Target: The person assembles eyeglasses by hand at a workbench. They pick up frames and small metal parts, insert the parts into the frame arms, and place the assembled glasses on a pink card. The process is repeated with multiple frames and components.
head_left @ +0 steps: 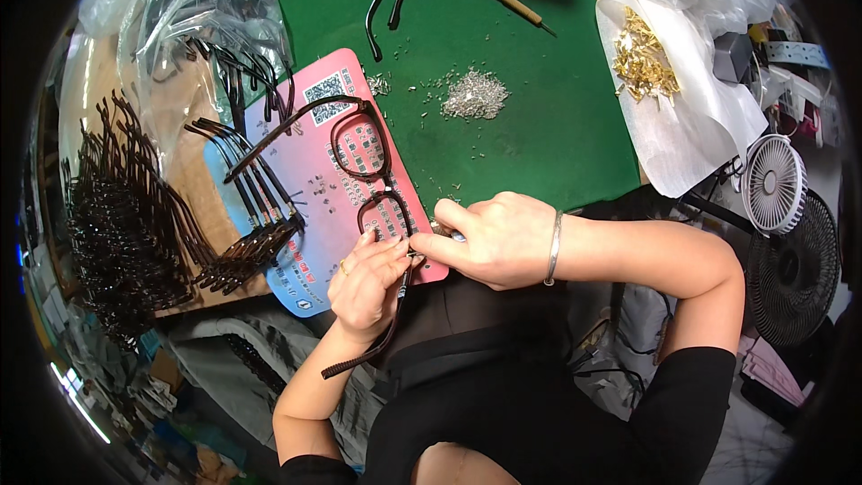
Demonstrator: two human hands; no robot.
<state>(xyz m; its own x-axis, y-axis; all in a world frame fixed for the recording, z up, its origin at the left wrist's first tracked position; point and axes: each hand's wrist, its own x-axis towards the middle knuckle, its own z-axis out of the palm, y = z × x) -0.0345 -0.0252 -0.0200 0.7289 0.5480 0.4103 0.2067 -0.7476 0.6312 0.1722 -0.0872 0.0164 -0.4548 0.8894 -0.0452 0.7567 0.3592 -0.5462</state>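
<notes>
A dark brown eyeglass frame (389,160) lies across a pink and blue printed card (337,81). One temple reaches out to the left over the card; the other temple (366,357) runs down past the table edge. My left hand (366,292) is closed on the frame by the lower hinge, its fingertips pinching the rim and temple there. Against the same hinge, the curled fingers of my right hand (501,241) press in from the right. Something small and bluish peeks out between those fingers, too hidden to name.
A pile of tiny silver screws or pins (476,95) sits on the green mat (548,148), with a brass-handled screwdriver (514,4) beyond it. Gold-coloured small parts (645,58) rest on white paper. Bundled dark temples (126,224) crowd the left. Fans (774,184) stand at right.
</notes>
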